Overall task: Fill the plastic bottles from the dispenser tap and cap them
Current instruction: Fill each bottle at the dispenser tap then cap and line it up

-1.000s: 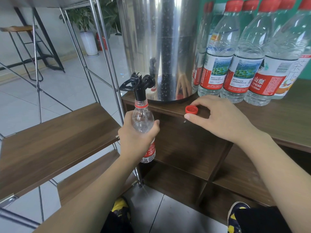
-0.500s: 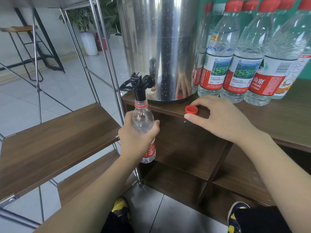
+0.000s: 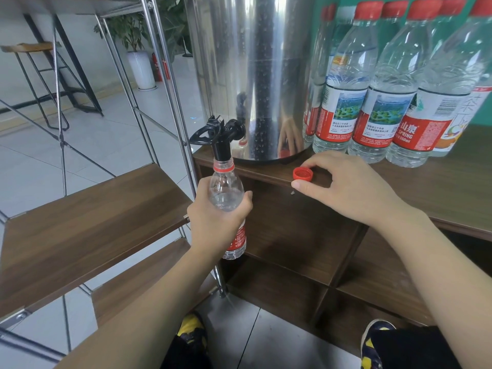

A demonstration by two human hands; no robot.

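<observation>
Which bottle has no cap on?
The bottle that the left hand holds under the tap; the bottles standing beside the dispenser all wear red caps.

Stool [image 3: 34, 75], potted plant [image 3: 138, 49], shoes [image 3: 372, 339]

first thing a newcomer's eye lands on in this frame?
Probably the left hand gripping an uncapped plastic bottle with its mouth right under the black tap of the steel dispenser. Next, the loose red cap at the cabinet top's front edge, pinched by the right hand. Behind it, a row of capped, red-labelled bottles stands right of the dispenser.
</observation>
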